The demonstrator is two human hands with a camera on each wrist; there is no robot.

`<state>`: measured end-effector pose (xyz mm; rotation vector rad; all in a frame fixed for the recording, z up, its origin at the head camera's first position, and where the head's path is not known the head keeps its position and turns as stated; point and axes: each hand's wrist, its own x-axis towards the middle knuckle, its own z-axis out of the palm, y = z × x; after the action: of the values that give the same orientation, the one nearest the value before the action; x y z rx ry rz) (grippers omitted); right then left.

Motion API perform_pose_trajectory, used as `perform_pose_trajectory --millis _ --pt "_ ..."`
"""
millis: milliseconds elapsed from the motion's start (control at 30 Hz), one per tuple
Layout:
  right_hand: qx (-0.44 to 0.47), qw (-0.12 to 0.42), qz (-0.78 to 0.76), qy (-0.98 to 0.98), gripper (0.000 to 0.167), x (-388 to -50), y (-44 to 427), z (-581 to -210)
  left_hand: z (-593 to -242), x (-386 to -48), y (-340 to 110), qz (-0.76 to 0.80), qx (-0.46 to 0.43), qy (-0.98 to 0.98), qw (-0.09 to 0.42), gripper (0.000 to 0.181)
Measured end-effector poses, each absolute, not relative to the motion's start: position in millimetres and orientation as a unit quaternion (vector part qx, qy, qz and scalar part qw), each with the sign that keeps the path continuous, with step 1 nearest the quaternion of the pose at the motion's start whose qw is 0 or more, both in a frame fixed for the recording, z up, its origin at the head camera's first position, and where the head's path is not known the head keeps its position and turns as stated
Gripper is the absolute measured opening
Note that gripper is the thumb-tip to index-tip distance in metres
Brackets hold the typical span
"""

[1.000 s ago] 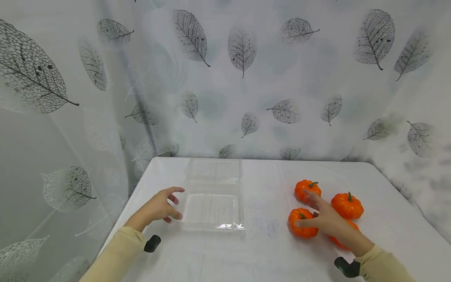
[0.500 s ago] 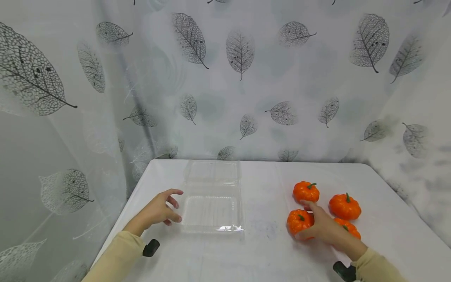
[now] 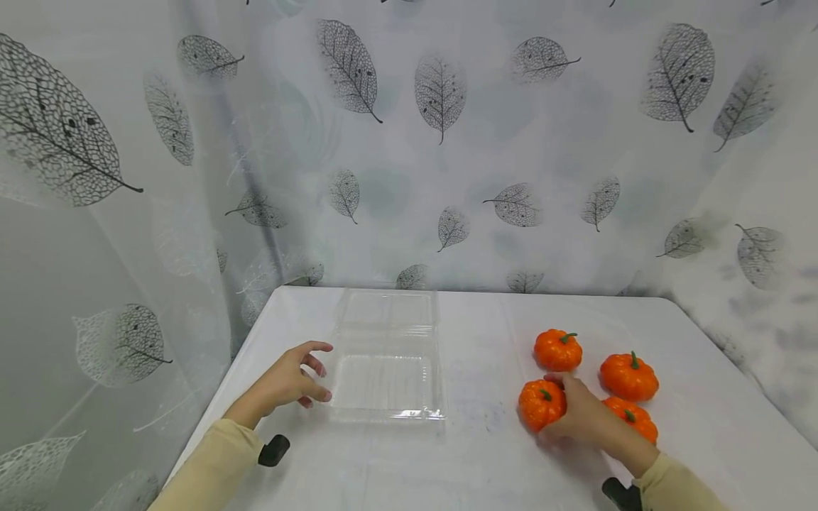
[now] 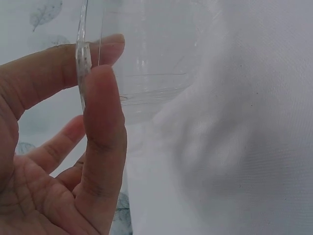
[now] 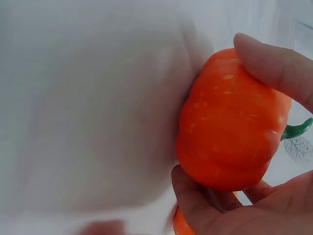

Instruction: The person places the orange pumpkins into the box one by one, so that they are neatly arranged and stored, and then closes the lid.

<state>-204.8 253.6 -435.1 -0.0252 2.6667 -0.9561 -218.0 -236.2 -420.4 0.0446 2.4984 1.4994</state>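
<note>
A clear plastic clamshell box (image 3: 383, 383) lies on the white table with its lid (image 3: 386, 309) folded back. At the box's left edge is my left hand (image 3: 284, 380), thumb and index finger apart; in the left wrist view the thumb (image 4: 103, 122) overlaps the clear rim (image 4: 82, 54), and the index fingertip shows through the plastic. My right hand (image 3: 578, 415) grips a small orange toy pumpkin (image 3: 542, 404) with a green stem. Close up, the thumb (image 5: 274, 63) and fingers (image 5: 190, 200) hold opposite sides of that pumpkin (image 5: 232, 127).
Behind the right hand stand further orange pumpkins: one at the back (image 3: 558, 350), one farther right (image 3: 629, 377), and one partly hidden by the arm (image 3: 633, 415). A leaf-patterned curtain (image 3: 473, 163) hangs behind the table (image 3: 473, 461).
My right hand has come down around the nearest-left pumpkin and closed on it, shifting it slightly left. The left hand and clear box have stayed in place.
</note>
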Motion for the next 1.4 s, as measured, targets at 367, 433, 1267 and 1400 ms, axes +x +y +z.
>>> perform_pose_trajectory --millis 367,433,1267,1400 --pt "-0.003 0.191 -0.454 0.87 0.1 -210.5 232.8 -416.8 -425.6 -217.9 -235.4 0.523 0.006 0.847 0.1 0.085" --pt "-0.016 0.2 -0.472 0.858 0.096 -210.8 226.6 -412.2 -425.9 -217.8 -235.4 0.526 0.004 0.845 0.1 0.085" --pt "-0.125 0.339 -0.681 0.637 0.088 -229.3 133.2 -355.1 -432.2 -216.6 -238.8 0.544 0.022 0.834 0.09 0.088" --pt "-0.105 0.322 -0.704 0.624 0.085 -238.9 118.7 -349.4 -431.6 -215.8 -238.4 0.546 0.02 0.833 0.09 0.088"
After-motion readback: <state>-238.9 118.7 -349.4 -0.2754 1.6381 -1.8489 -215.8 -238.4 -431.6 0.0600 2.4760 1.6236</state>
